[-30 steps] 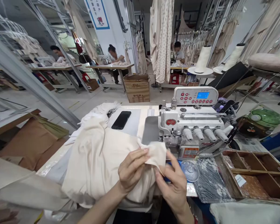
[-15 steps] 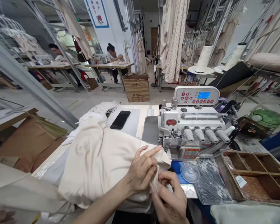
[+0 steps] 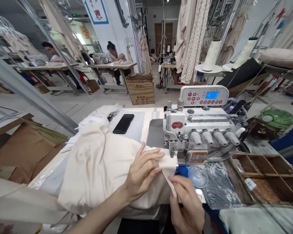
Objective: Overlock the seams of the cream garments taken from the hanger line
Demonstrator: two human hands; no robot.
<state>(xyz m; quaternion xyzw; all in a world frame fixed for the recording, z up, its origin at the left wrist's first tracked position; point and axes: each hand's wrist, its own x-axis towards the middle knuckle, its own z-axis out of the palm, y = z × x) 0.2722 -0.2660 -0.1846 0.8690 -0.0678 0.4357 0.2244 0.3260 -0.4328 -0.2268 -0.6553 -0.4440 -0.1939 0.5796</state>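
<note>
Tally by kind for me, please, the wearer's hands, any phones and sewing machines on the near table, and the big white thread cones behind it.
Left hand and right hand: 2
Phone: 1
Sewing machine: 1
Thread cones: 2
Total: 6

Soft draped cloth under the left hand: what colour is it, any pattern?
The soft draped cloth is plain pale cream, best seen in the head view.

Dark printing on the cardboard box (image 3: 139, 91) seems to end in "丽人".
</note>
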